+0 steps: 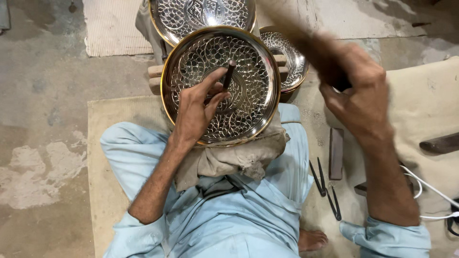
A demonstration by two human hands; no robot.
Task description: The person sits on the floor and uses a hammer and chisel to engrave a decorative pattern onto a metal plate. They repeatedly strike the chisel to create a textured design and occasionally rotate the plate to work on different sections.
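Engraving a patterned metal plate [248, 57] that rests on a cloth pad [239, 155] over the person's lap.

The left hand [198, 107] pinches a small dark chisel [229, 75] upright near the plate's centre. The right hand [356, 95], raised at the right, is clenched on a blurred hammer [299, 36]. Two more engraved plates [203, 14] lie on the far side. Dark tongs [325, 188] lie on the mat at the right, beside a flat dark bar [336, 153].
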